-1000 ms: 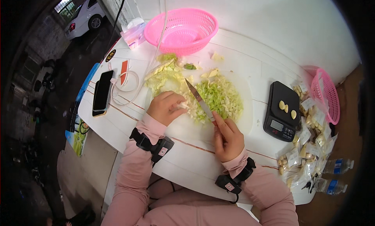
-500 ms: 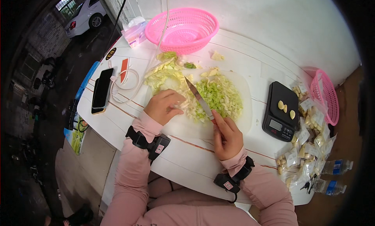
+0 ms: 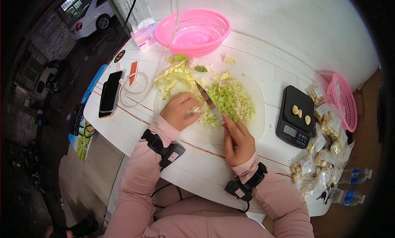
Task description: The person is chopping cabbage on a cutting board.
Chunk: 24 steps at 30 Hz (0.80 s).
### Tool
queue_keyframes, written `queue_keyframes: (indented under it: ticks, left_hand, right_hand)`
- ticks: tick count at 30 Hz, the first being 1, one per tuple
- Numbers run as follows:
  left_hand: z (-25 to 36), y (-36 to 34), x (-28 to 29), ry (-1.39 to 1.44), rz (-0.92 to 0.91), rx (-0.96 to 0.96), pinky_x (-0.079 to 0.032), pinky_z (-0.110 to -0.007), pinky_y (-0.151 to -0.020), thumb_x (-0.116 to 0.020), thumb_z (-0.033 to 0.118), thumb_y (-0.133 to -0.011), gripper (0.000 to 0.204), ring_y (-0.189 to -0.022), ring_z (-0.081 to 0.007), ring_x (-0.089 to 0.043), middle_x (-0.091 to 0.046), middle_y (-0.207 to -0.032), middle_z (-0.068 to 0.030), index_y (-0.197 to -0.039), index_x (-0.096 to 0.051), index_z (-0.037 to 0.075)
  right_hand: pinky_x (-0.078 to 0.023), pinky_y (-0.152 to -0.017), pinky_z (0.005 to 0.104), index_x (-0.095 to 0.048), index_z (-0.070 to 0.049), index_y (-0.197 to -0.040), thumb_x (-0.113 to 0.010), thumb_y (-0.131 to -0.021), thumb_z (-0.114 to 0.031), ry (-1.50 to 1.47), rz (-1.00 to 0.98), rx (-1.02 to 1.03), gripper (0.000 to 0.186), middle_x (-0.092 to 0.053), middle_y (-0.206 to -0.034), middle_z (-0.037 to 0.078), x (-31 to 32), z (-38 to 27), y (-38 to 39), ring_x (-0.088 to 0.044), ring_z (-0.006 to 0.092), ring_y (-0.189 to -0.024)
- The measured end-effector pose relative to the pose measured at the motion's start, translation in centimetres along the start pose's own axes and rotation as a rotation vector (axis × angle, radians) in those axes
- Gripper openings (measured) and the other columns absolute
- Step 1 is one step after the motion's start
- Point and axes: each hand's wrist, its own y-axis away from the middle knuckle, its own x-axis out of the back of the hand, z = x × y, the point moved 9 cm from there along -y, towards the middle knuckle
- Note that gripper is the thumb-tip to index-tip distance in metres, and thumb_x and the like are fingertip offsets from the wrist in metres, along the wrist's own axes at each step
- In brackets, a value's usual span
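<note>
My right hand (image 3: 239,142) grips a kitchen knife (image 3: 209,101) by its reddish handle, the blade slanting up and left over the chopped cabbage (image 3: 233,101). That pale green and white heap lies on a white translucent cutting board (image 3: 257,88). My left hand (image 3: 180,110) is curled at the heap's left side, close to the blade. Something small and whitish shows at its fingertips, too small to name. Just beyond the left hand are larger cabbage leaves (image 3: 175,78), with a white garlic-like bulb (image 3: 192,63) and a short green vegetable piece (image 3: 200,68) behind.
A pink basket (image 3: 193,49) and a tissue pack (image 3: 144,35) stand at the back. On the left lie a phone (image 3: 110,92) and white cable (image 3: 142,99). To the right, a black scale (image 3: 286,116) bears garlic cloves (image 3: 307,120), beside bagged goods (image 3: 325,155) and bottles (image 3: 354,176).
My left hand has shifted right, nearer the knife, and its fingers have curled closer together. The knife and my right hand have hardly moved.
</note>
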Motion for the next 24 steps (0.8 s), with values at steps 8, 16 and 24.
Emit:
queue_keyframes:
  ticks: [8, 16, 24]
  left_hand:
    - [0.8, -0.1, 0.4, -0.041, 0.02, -0.034, -0.048, -0.027, -0.06, -0.075, 0.005, -0.068, 0.024, -0.073, -0.0182, -0.056, -0.058, -0.093, -0.0059, -0.088, -0.062, 0.006]
    - [1.1, 0.4, 1.3, -0.142, 0.012, -0.113, -0.049, -0.03, -0.065, -0.077, 0.006, -0.068, 0.017, -0.074, -0.0223, -0.059, -0.062, -0.086, -0.0062, -0.081, -0.066, 0.005]
    - [0.1, 0.6, 0.8, -0.088, -0.021, -0.041, -0.05, -0.031, -0.066, -0.075, 0.006, -0.069, 0.011, -0.074, -0.023, -0.061, -0.063, -0.079, -0.0061, -0.075, -0.067, 0.004]
  right_hand:
    - [-0.05, -0.06, 0.0364, -0.053, -0.009, -0.129, -0.055, -0.081, 0.001, 0.026, 0.032, 0.043, 0.049, -0.057, -0.089, 0.013, 0.1, 0.0, 0.1, -0.061, 0.03, -0.071]
    - [-0.05, -0.055, 0.0367, -0.053, -0.013, -0.13, -0.057, -0.079, 0.0, 0.112, -0.084, 0.044, 0.053, -0.055, -0.084, 0.01, -0.8, -1.5, 0.7, -0.06, 0.0277, -0.062]
    - [-0.049, -0.05, 0.0364, -0.048, -0.014, -0.134, -0.058, -0.078, -0.008, 0.362, -0.133, 0.104, 0.058, -0.052, -0.085, 0.007, -2.0, -1.6, 1.5, -0.059, 0.0243, -0.057]
